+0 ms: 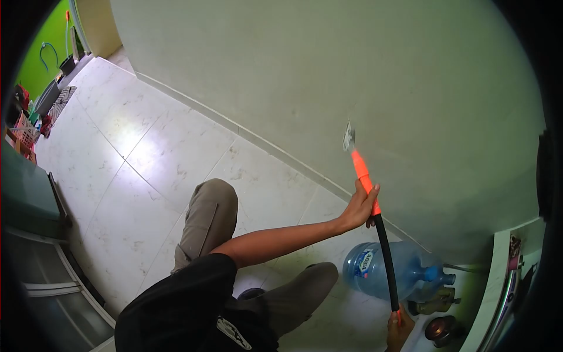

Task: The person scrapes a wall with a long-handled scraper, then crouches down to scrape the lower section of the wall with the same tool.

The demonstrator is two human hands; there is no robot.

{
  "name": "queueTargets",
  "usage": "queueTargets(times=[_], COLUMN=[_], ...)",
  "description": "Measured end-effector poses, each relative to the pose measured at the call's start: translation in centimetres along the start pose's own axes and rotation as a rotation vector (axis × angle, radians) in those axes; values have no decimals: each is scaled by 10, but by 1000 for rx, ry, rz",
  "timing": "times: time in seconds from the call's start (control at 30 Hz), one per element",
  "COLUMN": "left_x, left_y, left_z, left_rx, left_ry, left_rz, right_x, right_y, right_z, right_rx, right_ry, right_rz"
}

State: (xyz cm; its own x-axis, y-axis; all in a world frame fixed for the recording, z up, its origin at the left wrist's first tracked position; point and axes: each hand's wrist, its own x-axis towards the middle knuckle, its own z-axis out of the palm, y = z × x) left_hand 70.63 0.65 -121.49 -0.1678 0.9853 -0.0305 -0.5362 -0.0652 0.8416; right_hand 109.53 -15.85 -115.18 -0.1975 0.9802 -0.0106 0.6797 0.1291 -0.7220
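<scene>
A long tool (384, 252) has an orange upper part, a black shaft and a flat metal head (349, 138) close to the grey-green wall (305, 76). My left hand (359, 206) is wrapped round the orange part. Lower down, my right hand (399, 331) grips the orange end of the tool, near the frame's bottom edge. Behind the shaft, a blue water bottle (355, 267) with a label lies on its side on the floor.
Beside the bottle lie another clear bottle (447, 280), a green container (437, 300) and a dark red round object (441, 330). A white counter edge (492, 281) stands at right, a glass-fronted cabinet (44, 287) at left. White tiles (129, 158) cover the floor; baskets (24, 130) stand far left.
</scene>
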Motion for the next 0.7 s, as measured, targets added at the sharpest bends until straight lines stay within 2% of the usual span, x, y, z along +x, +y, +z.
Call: queueTargets(times=[0.07,0.17,0.2,0.23,0.27,0.3,0.4,0.5,0.57,0.6,0.63,0.7], left_x=[3,13,50,70,90,80,77,70,56,59,57,31], left_y=[-2,10,-23,-28,-31,-11,-12,-8,2,-4,-10,11], left_z=[-3,-21,-46,-66,-87,-103,-109,-103,-83,-73,-59,-37], left_rx=[-41,19,286,326,375,200,282,193,280,299,312,192], left_ry=[-16,38,259,381,513,536,582,557,450,398,396,281], left_rz=[-26,-1,356,461,557,390,382,246,218,153,268,146], right_x=[6,34,54,82,89,96,93,79,70,64,54,40], right_y=[-15,0,-7,-25,-37,-49,-63,-77,-81,-45,-11,33], right_z=[-8,4,24,55,71,86,102,100,89,76,63,42], right_rx=[-70,97,-28,-154,-193,-232,-142,-96,26,27,-7,-84], right_ry=[-2,-80,-40,1,14,29,-28,-69,-100,-72,-44,8], right_rz=[-34,-43,-193,-346,-388,-430,-279,-124,-21,-92,-104,-115])
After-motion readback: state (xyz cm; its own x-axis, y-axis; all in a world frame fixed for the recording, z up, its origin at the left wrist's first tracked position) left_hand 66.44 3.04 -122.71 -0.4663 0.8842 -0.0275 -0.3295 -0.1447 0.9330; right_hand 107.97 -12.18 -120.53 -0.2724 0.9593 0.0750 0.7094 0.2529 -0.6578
